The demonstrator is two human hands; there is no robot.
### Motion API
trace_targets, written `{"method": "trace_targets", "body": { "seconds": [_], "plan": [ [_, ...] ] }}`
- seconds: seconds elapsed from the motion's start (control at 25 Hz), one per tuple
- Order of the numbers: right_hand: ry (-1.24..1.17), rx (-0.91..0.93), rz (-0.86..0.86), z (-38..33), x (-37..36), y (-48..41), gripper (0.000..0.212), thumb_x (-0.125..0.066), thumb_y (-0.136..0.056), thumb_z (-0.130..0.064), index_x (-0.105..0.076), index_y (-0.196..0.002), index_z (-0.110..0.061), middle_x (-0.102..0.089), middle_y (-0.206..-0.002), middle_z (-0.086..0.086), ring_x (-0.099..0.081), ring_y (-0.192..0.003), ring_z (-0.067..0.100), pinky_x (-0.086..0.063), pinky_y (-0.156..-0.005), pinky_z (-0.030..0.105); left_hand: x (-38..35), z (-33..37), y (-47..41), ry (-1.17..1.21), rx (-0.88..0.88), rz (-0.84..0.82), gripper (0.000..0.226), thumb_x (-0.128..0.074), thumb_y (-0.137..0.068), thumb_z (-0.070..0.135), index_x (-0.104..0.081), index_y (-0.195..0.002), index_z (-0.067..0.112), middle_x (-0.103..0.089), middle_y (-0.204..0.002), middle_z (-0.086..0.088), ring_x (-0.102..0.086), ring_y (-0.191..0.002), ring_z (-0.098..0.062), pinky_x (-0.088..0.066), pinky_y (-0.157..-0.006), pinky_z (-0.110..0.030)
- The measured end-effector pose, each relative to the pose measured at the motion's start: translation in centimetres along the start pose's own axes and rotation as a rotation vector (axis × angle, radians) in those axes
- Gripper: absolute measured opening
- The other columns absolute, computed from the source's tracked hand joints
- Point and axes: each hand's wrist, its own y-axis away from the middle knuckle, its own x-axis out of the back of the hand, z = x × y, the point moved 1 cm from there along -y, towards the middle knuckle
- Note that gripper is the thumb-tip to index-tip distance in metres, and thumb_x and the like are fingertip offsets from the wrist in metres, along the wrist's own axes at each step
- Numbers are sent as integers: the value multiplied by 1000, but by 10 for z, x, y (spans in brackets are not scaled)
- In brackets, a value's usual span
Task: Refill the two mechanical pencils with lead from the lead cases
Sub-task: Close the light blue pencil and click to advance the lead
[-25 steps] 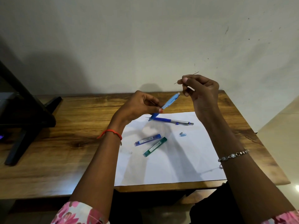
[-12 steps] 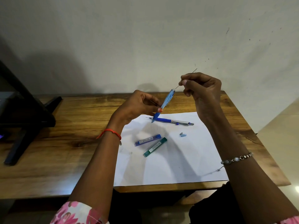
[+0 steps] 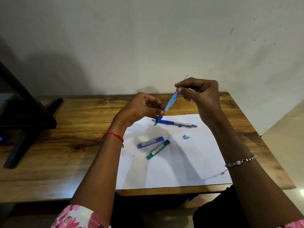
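Pencil (image 3: pixel 170 102): translucent light blue with a darker grip, tilted tip-down above the paper (image 3: pixel 181 170).
Left hand (image 3: pixel 139 109): grips its lower barrel.
Right hand (image 3: pixel 200 96): pinches a thin lead (image 3: pixel 185 77) at the open top, possibly already entering.
On paper: second pencil (image 3: pixel 179 123), blue case (image 3: pixel 150 142), green case (image 3: pixel 158 149).

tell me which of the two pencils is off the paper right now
The light blue pencil, held tilted in the air by the left hand; the dark blue and silver pencil lies flat on the white paper.

Paper (image 3: pixel 181 168) lies bare nearside; lead cases (image 3: pixel 150 142) and second pencil (image 3: pixel 176 123) clutter beyond.
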Motion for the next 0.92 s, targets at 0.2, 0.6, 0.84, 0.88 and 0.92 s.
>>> {"method": "trace_targets", "body": {
  "seconds": [0.2,0.6,0.84,0.88,0.92],
  "plan": [
    [-67,-53,-48,2,1,-1,14,-68,-77,-7,-76,-81,-18,-71,-72,-8,-55,-64,8,-40,-50,17,0,0,1,18,1,-4,16,-70,-72,-5,-69,-81,9,-71,-63,8,-69,-66,-8,-58,-63,-23],
    [383,-333,-64,16,23,-3,11,-66,-80,-9,-73,-75,-3,-59,-57,11,-43,-46,12,-34,-42,17,2,-4,-1,-14,36,-17,17,-69,-74,-5,-69,-78,12,-71,-62,7,-68,-65,-7,-60,-72,-32],
    [879,-493,-545,27,25,5,5,-74,-70,-4,-76,-75,-5,-65,-59,6,-48,-43,8,-40,-48,20,3,-4,0,-44,60,-13,16,-70,-74,-4,-69,-78,11,-71,-69,2,-69,-67,-9,-60,-71,-32],
    [915,-521,-610,29,24,6,7,-76,-69,-5,-75,-77,-4,-66,-61,6,-50,-45,8,-41,-50,20,2,-4,0,-50,62,-12,16,-70,-74,-4,-69,-79,11,-70,-71,0,-69,-67,-9,-60,-71,-31],
    [940,-547,-654,30,23,7,10,-76,-70,-5,-75,-79,-3,-68,-66,7,-52,-47,9,-42,-53,21,2,-3,0,-53,63,-12,16,-70,-74,-4,-69,-79,10,-70,-72,-1,-69,-66,-9,-60,-71,-31]
  ]
}}
